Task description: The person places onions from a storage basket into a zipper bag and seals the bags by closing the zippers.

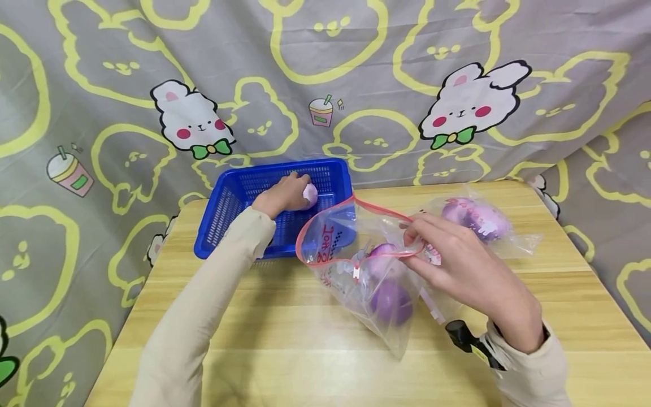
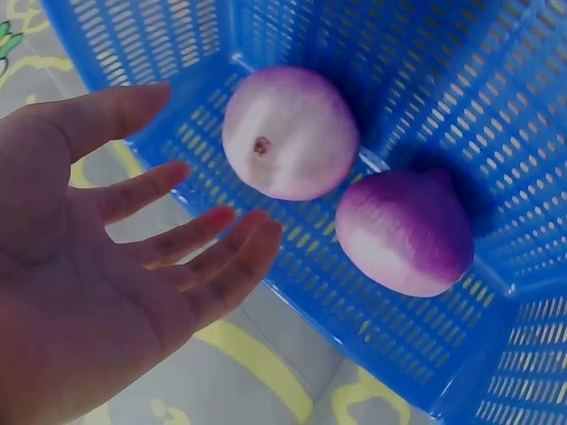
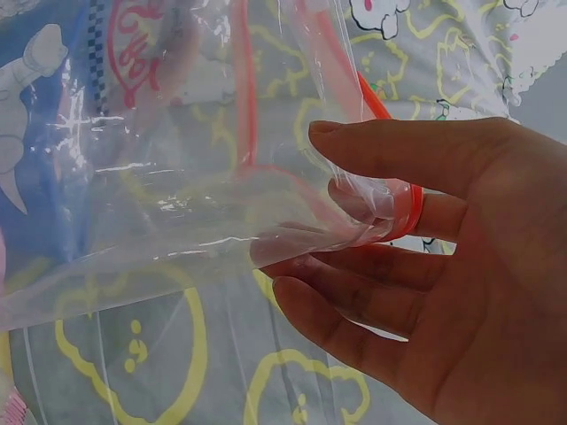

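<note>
My left hand [image 1: 286,195] reaches into a blue plastic basket [image 1: 209,226], right beside a purple-and-white onion [image 1: 310,195]. In the left wrist view its fingers are spread, with a pale onion [image 2: 291,133] just past the fingertips. A darker purple onion [image 2: 407,235] lies beside that one on the basket's slotted side. My right hand [image 1: 458,263] pinches the red-trimmed rim of a clear zip bag [image 1: 358,291] between thumb and fingers. The bag's mouth gapes toward the basket, and a purple onion [image 1: 391,303] shows inside, with another above it.
Behind my right hand, a second clear bag [image 1: 524,244] with purple onions in it lies on the wooden table [image 1: 285,362]. A patterned grey curtain [image 1: 376,51] hangs behind the basket. A black strap device [image 1: 473,345] sits on my right wrist.
</note>
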`<state>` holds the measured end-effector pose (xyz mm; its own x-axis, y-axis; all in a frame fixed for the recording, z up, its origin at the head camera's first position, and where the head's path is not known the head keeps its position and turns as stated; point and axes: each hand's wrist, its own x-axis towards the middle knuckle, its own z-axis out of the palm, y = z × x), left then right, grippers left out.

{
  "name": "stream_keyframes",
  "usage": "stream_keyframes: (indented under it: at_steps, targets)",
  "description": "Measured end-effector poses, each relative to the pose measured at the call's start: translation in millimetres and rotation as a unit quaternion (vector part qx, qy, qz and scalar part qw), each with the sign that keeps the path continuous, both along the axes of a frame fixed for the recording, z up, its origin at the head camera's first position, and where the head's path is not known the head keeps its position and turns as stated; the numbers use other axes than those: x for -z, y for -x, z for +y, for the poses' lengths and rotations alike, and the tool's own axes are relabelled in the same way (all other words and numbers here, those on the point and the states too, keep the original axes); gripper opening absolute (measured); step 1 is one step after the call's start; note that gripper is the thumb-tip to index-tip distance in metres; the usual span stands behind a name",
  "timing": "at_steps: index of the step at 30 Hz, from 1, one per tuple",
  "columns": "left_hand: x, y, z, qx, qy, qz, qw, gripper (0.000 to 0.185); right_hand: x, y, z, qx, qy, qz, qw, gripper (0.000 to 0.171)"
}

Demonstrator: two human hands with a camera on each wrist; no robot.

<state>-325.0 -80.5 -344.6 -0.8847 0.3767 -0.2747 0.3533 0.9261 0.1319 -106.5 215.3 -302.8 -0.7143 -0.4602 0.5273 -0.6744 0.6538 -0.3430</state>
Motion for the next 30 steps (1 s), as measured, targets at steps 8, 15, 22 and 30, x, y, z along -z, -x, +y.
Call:
stream_keyframes:
  at_steps: [8,15,22,30]
  targets:
    - [6.5,24.3,9,-0.017,0.023,-0.019,0.9994,0.063,0.7,0.3,1,0.002,0.001,-0.004,1.0,0.026]
    - [23.4,28.9,9,-0.029,0.025,0.009,0.9992,0.065,-0.4,-0.7,3,0.011,-0.004,-0.005,1.0,0.026]
    - [22.4,20.4,5,-0.03,0.014,0.017,0.9993,0.077,-3.9,-1.5,1,0.012,-0.004,-0.001,1.0,0.027]
    - [23.8,9.4,2,-0.014,0.029,0.03,0.999,0.079,-2.4,-3.1,-1,0.011,0.0,-0.003,1.0,0.027]
